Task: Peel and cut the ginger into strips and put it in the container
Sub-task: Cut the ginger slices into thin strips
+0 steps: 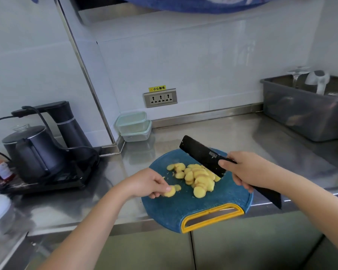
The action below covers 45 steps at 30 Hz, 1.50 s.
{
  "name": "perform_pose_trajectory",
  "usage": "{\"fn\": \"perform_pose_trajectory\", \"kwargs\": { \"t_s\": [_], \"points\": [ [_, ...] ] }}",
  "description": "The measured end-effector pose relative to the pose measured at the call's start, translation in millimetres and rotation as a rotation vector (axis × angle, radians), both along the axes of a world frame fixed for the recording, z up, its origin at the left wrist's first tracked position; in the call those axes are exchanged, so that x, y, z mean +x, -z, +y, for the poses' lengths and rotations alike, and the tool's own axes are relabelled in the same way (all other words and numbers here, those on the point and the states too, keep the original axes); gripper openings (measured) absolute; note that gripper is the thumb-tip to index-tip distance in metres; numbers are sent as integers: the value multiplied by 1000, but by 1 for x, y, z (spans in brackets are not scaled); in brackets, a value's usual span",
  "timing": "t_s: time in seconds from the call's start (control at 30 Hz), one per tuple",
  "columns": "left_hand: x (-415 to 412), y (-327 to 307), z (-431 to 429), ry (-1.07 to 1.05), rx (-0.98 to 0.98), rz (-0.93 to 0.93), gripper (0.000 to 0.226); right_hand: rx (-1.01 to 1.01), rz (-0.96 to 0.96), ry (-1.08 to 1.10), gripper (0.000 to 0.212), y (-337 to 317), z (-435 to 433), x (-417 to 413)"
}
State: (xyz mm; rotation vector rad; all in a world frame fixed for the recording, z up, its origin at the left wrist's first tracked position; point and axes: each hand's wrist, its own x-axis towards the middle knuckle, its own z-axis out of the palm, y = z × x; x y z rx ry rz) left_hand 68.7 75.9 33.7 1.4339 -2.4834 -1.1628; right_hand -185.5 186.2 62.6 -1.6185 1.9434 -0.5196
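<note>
Yellow plastic rimmed the handle slot of the blue cutting board [183, 207], the part nearest me, which hung over the front edge of the steel counter [242, 137]. My left hand [144, 184] lay over the board's left side, fingertips curled and pinching one ginger slice [169, 191]; another small slice lay just beside it. To the right, a pile of ginger slices [197, 176] — peeled, pale yellow, overlapping — sat near the board's middle. My right hand [248, 170] was wrapped round the handle of the black knife [201, 154], its broad blade tilted, the lower corner against the pile's right side. Farther back, by the wall, two stacked containers [134, 125] with pale green rims stood well apart from the board. A black kettle [33, 151] sat to the left and a grey bin [304, 114] to the right — a wall socket [160, 98] between them, above the counter.
</note>
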Motion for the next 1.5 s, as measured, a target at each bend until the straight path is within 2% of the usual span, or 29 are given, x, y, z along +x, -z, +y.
{"fn": "perform_pose_trajectory", "kwargs": {
  "t_s": [0.1,0.2,0.4,0.6,0.73,0.8,1.0,1.17,1.33,1.5],
  "points": [
    [5,7,14,-16,50,5,13,93,16,-156,22,-1,25,7],
    [4,15,26,-38,-3,-20,17,112,53,-210,21,6,40,13],
    [4,21,37,-153,-196,-33,19,120,91,-204,18,22,48,20],
    [5,32,50,-150,-242,-5,45,82,117,-162,17,29,47,22],
    [0,39,61,-192,-355,64,28,67,157,-124,15,31,44,17],
    [-4,43,64,-241,-375,96,28,55,198,-111,16,29,41,18],
    [-7,52,70,-351,-364,198,51,-51,379,-190,18,29,41,29],
    [-9,58,78,-369,-495,206,34,-80,503,-265,33,26,51,33],
    [-12,64,87,-380,-563,248,22,-101,543,-325,17,32,49,33],
    [-11,68,90,-373,-642,242,12,-123,563,-375,15,37,45,33]
  ]
}}
